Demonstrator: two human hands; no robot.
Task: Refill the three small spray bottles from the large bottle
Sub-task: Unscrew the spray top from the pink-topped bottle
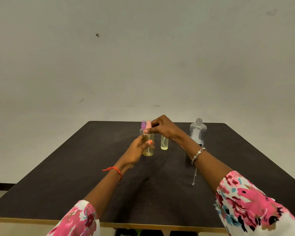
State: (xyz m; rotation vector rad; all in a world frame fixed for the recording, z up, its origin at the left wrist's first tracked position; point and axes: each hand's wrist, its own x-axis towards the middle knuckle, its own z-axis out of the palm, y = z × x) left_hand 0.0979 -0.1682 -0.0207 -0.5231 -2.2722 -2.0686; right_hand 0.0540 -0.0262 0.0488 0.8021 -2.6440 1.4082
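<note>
My left hand (140, 149) grips the body of a small clear spray bottle (148, 151) that holds yellowish liquid and stands on the dark table (75, 176). My right hand (162, 127) pinches its pink spray cap (148, 125) from the right. Just behind stands a second small bottle with a purple cap (143, 125), mostly hidden. A third small bottle (164, 143), with yellowish liquid at its bottom, stands to the right under my right wrist, its top hidden. The large clear bottle (198, 132) stands uncapped at the far right.
A pale wall rises behind the table's far edge. The table's near edge (143, 224) runs across the bottom of the view. A thin chain dangles from the bracelet (197, 155) on my right wrist.
</note>
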